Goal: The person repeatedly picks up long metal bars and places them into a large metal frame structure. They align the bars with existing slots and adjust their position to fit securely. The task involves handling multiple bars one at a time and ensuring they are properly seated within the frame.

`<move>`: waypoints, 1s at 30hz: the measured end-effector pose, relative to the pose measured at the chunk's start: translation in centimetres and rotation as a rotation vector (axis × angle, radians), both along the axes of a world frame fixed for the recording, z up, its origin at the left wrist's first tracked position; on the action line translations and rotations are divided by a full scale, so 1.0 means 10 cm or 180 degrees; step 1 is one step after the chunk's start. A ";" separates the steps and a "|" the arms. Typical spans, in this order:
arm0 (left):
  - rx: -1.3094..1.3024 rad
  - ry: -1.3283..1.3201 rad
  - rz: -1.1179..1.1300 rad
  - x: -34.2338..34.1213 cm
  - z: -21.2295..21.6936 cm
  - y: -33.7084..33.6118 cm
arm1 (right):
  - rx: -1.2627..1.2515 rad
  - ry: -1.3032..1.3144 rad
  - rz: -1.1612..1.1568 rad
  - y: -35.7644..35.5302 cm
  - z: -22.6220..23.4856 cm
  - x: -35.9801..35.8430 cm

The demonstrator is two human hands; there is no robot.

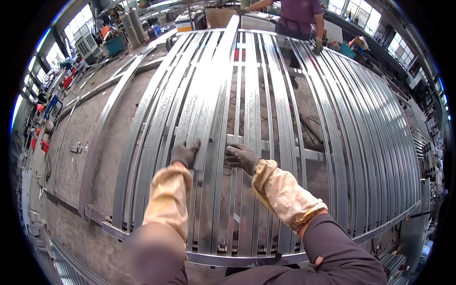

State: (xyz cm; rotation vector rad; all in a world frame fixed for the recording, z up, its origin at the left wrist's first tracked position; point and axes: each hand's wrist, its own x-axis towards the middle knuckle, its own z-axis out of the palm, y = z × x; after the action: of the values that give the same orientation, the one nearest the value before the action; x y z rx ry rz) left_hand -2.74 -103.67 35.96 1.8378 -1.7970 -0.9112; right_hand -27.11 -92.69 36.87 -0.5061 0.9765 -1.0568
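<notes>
A long shiny metal channel lies lengthwise over the other strips, its near end between my two hands. At its left edge is my left hand, in a dark grey glove, fingers apart and touching the metal. My right hand, gloved alike, sits just right of the channel with its fingers stretched toward it; whether they touch it I cannot tell. Both forearms wear pale, stained sleeve covers. Beneath is a wide metal frame filled with several parallel metal strips.
Across the frame stands a person in a purple shirt, one gloved hand at its far edge. Bare frame rails extend on the left above the concrete floor. Cables lie below the gaps. Tools and bins line the far side.
</notes>
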 end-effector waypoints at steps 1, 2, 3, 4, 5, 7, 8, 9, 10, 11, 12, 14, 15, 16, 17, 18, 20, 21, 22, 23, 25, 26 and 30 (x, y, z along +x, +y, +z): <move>-0.0103 0.0149 -0.0024 -0.11 0.05 -0.16 | 0.0135 -0.0160 -0.0138 0.16 -0.04 -0.06; -0.0083 -0.0075 -0.0087 -0.13 0.10 -0.36 | 0.0243 -0.0083 -0.0249 0.28 -0.01 -0.10; -0.0054 -0.0300 -0.0151 -0.12 0.11 -0.55 | 0.0254 0.0064 -0.0263 0.41 -0.01 -0.16; 0.0091 -0.0308 -0.0024 -0.07 0.05 -0.72 | 0.0251 0.0195 -0.0240 0.51 0.00 -0.18; 0.0216 -0.0289 0.0074 -0.09 -0.01 -0.89 | 0.0333 0.0360 -0.0374 0.58 -0.03 -0.22; 0.0193 -0.0664 -0.0033 -0.25 -0.02 -1.07 | 0.0526 0.0720 -0.0673 0.78 -0.20 -0.37; 0.0298 -0.0471 0.0048 -0.31 -0.04 -1.11 | 0.0274 0.0097 -0.0350 0.78 -0.27 -0.45; 0.0462 -0.0606 -0.0040 -0.38 -0.04 -1.17 | 0.0356 0.0237 -0.0485 0.81 -0.35 -0.48; 0.0652 -0.0719 -0.0057 -0.38 -0.05 -1.21 | 0.0434 0.0373 -0.0605 0.84 -0.43 -0.50; 0.0888 -0.0830 -0.0134 -0.52 0.03 -1.13 | 0.0569 0.0518 -0.0773 0.88 -0.43 -0.52; 0.0868 -0.0915 -0.0269 -0.64 0.13 -1.05 | 0.0490 0.0459 -0.0678 0.83 -0.60 -0.65; 0.0802 -0.1160 -0.0335 -0.49 0.28 -0.95 | 0.0310 0.0684 -0.0554 0.53 -0.55 -0.43; 0.0952 -0.1002 -0.0252 -0.42 0.27 -0.88 | 0.0214 0.0800 -0.0489 0.38 -0.51 -0.27; 0.1093 -0.0842 -0.0184 -0.37 0.23 -0.83 | 0.0237 0.0690 -0.0404 0.21 -0.52 -0.11; 0.1210 -0.0664 -0.0147 -0.37 0.21 -0.80 | 0.0243 0.0602 -0.0352 0.03 -0.55 0.03; 0.1336 -0.0475 -0.0136 -0.41 0.19 -0.76 | 0.0279 0.0591 -0.0451 -0.12 -0.66 0.14; 0.1728 0.0088 -0.0411 -0.54 0.19 -0.68 | 0.0357 0.0630 -0.0705 -0.36 -0.86 0.20; 0.1766 0.0520 -0.0519 -0.43 0.01 -0.63 | 0.0329 0.1170 -0.0736 -0.44 -0.86 0.35; 0.1690 0.0799 -0.0499 -0.33 -0.10 -0.58 | 0.0273 0.1709 -0.0737 -0.53 -0.81 0.53; 0.1416 0.0236 -0.0507 -0.33 -0.11 -0.53 | 0.0252 0.2278 -0.0771 -0.54 -0.81 0.57; 0.1511 0.0769 -0.0237 -0.05 -0.31 -0.36 | 0.0525 0.1082 -0.0856 -0.41 -0.69 0.83; 0.1308 0.0866 -0.0174 0.19 -0.48 -0.31 | 0.0593 0.0901 -0.0768 -0.37 -0.50 1.05; 0.1188 0.0645 -0.0516 0.08 -0.45 0.03 | 0.0805 0.0651 -0.0543 -0.20 -0.77 0.90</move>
State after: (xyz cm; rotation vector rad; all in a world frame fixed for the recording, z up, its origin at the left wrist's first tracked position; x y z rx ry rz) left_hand -1.99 -103.39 31.41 1.7445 -1.7567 -1.5241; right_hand -18.15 -94.73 29.22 -0.3302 1.3338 -1.0276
